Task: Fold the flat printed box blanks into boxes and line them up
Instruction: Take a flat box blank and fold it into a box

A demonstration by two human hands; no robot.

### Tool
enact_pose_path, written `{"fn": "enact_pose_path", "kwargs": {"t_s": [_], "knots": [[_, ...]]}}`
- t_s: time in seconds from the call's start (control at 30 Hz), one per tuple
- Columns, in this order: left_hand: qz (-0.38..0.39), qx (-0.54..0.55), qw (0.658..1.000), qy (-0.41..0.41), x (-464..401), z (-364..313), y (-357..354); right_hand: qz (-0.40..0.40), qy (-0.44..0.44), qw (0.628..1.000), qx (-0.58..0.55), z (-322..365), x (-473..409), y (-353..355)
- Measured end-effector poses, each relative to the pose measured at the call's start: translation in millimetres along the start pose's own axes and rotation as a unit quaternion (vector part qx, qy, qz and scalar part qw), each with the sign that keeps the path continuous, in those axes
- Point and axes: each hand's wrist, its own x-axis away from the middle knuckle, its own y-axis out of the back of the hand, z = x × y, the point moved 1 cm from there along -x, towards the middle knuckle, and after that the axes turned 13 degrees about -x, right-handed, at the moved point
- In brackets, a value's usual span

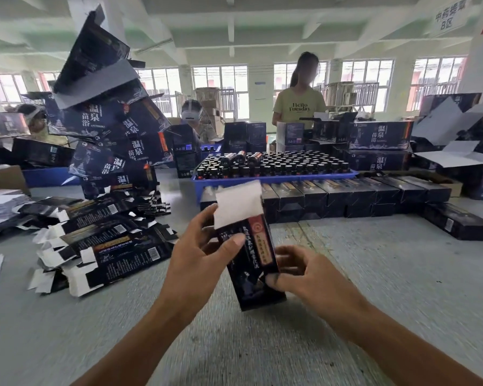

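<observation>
I hold a dark printed box (251,254) upright over the grey table, its white top flap standing open. My left hand (198,254) grips its upper left side, thumb across the front. My right hand (304,277) pinches its lower right edge. A heap of flat box blanks (103,240) lies to the left. A row of folded dark boxes (346,196) runs across the table behind, with one more folded box (457,222) at the right end.
A blue tray (262,181) of dark bottles sits behind the row. Tall leaning stacks of larger printed boxes (109,121) rise at left. White sheets (0,204) lie far left. Two people work across the table; another sits at the left.
</observation>
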Motion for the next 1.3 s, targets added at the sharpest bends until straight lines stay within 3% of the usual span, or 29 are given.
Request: {"fn": "enact_pose_path", "kwargs": {"t_s": [0.1, 0.23, 0.53, 0.63, 0.83, 1.1, 1.3], "knots": [[0.016, -0.011, 1.0, -0.001, 2, -1, -3, -0.048, 0.072, 0.996, -0.016, 9, 0, 6], [0.024, -0.017, 1.0, -0.001, 4, -2, -7, -0.05, 0.127, 0.989, -0.064, 14, 1, 9], [0.036, 0.003, 0.998, -0.057, 7, -2, -7, -0.051, 0.156, 0.982, -0.093, 14, 0, 10], [0.039, -0.018, 0.996, -0.083, 8, -2, -6, -0.034, 0.175, 0.982, -0.065, 17, 2, 9], [0.041, -0.009, 0.997, -0.061, 5, 0, -3, 0.004, 0.183, 0.983, 0.026, 23, 7, 10], [0.015, 0.021, 0.995, -0.098, 7, -8, -3, -0.001, 0.209, 0.978, -0.019, 27, 8, 7], [0.012, -0.019, 0.993, -0.118, 7, -9, -2, -0.021, 0.218, 0.974, -0.049, 26, 7, 6]]}}
